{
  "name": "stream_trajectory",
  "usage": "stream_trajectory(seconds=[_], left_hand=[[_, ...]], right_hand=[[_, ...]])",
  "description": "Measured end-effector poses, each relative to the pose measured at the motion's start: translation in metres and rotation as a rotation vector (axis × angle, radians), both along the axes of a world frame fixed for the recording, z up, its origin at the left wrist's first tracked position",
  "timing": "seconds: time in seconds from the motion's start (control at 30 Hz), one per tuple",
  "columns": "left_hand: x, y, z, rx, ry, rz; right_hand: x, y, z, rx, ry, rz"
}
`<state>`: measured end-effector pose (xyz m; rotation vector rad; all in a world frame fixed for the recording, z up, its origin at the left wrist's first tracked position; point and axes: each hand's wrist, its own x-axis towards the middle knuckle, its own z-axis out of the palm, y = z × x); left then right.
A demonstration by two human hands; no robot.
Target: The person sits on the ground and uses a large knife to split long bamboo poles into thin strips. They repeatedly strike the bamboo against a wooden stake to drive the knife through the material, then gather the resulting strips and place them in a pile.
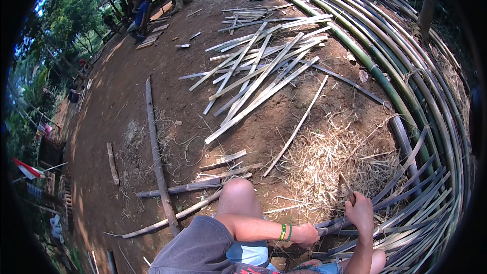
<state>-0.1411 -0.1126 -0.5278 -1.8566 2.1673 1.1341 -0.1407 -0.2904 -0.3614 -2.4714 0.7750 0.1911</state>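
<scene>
My left hand (306,234), with yellow and green bands at the wrist, is closed on the end of a dark bamboo strip (332,225) that runs off to the right. My right hand (360,213) is a fist just above that strip. Out of its top sticks a narrow brownish knife (347,186), tilted up to the left; the rest of it is hidden in the fingers. Right beyond my hands lies a heap of pale curled shavings (329,165). Several split bamboo strips (421,218) fan out to the right of my right hand.
Long green bamboo poles (375,71) curve along the right side. A pile of pale split slats (258,71) lies ahead on brown soil. A thin log (154,152) and shorter sticks (193,186) are at the left of my knee. A person (142,18) sits near a thatched shelter far off.
</scene>
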Motion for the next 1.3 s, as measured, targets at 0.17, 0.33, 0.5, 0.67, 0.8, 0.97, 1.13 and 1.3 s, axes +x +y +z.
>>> stream_trajectory(seconds=[0.17, 0.33, 0.5, 0.67, 0.8, 0.97, 1.13, 1.3], left_hand=[[0.004, -0.001, 0.008, 0.024, -0.003, -0.007], [0.008, 0.001, 0.017, 0.020, 0.024, 0.006], [0.009, 0.000, 0.015, 0.024, 0.030, 0.006], [0.010, 0.000, 0.018, 0.006, 0.028, 0.023], [0.007, -0.002, 0.013, 0.026, 0.024, 0.036], [0.011, -0.003, 0.020, 0.043, 0.029, 0.042], [0.013, -0.005, 0.019, 0.061, 0.045, 0.068], [0.014, -0.003, 0.021, -0.035, 0.052, 0.050]], right_hand=[[0.001, -0.002, -0.005, 0.009, 0.009, -0.015], [0.002, -0.001, -0.003, 0.015, -0.003, -0.012], [0.001, 0.001, -0.004, 0.003, 0.001, -0.004], [0.000, 0.000, -0.006, -0.002, -0.015, 0.000], [-0.002, -0.004, -0.009, -0.009, -0.009, -0.012], [-0.001, -0.003, -0.002, 0.026, 0.020, -0.031], [-0.001, -0.003, -0.005, 0.005, 0.020, -0.036], [-0.004, -0.004, -0.013, -0.020, -0.037, -0.040]])
